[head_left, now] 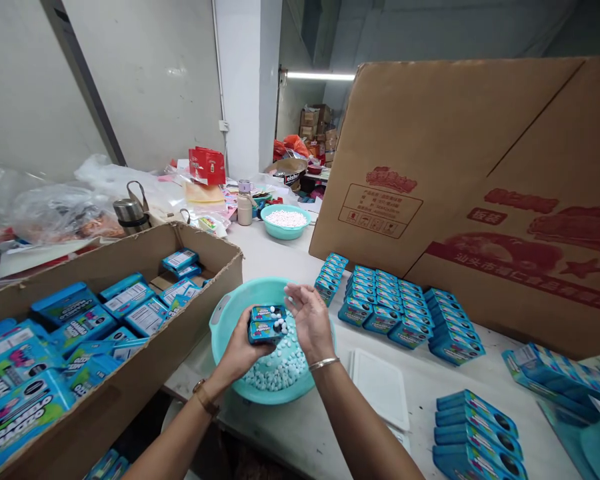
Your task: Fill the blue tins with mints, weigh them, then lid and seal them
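My left hand is closed around two small blue candy boxes, held side by side with their tops up. Several round white candies lie on the tops around dark round openings. Beside the boxes, my right hand is raised with its fingers loosely curved and apart; a white speck, perhaps a candy, shows by its fingertips. Both hands are over a turquoise basin, with many loose white candies at its bottom.
An open cardboard box of blue boxes stands on the left. Rows of blue boxes line the table's right side, before a large carton. A white lid lies right of the basin; another candy bowl sits behind.
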The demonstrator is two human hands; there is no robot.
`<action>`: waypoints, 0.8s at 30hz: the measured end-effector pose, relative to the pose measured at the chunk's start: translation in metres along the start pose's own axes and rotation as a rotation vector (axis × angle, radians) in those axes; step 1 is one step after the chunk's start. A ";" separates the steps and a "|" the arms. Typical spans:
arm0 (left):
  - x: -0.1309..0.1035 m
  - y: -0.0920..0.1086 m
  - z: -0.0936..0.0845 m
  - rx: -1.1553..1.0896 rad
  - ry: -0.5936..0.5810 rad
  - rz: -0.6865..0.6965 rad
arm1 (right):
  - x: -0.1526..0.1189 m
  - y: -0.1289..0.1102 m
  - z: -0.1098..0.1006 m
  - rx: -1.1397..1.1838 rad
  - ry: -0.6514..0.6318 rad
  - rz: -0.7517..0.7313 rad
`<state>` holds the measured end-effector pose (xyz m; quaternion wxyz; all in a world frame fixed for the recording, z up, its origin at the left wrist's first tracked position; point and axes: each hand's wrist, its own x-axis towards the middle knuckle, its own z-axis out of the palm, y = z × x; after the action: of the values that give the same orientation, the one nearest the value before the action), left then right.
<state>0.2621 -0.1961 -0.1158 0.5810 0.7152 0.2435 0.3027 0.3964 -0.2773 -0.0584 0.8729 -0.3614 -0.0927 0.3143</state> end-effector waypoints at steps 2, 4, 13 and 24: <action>-0.001 0.001 0.000 -0.030 -0.026 -0.024 | 0.008 0.002 -0.006 -0.097 0.048 -0.137; -0.001 0.002 0.001 -0.040 -0.038 -0.033 | 0.012 0.010 -0.011 -0.264 0.037 -0.191; -0.001 0.008 0.009 -0.101 -0.082 -0.081 | 0.013 0.031 -0.012 -0.425 -0.045 -0.052; -0.027 0.022 0.000 -0.154 -0.094 -0.043 | 0.003 0.014 -0.020 -0.271 -0.014 0.015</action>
<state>0.2436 -0.2194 -0.0987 0.6516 0.6763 0.2073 0.2741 0.3995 -0.2790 -0.0828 0.8131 -0.4745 -0.1377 0.3078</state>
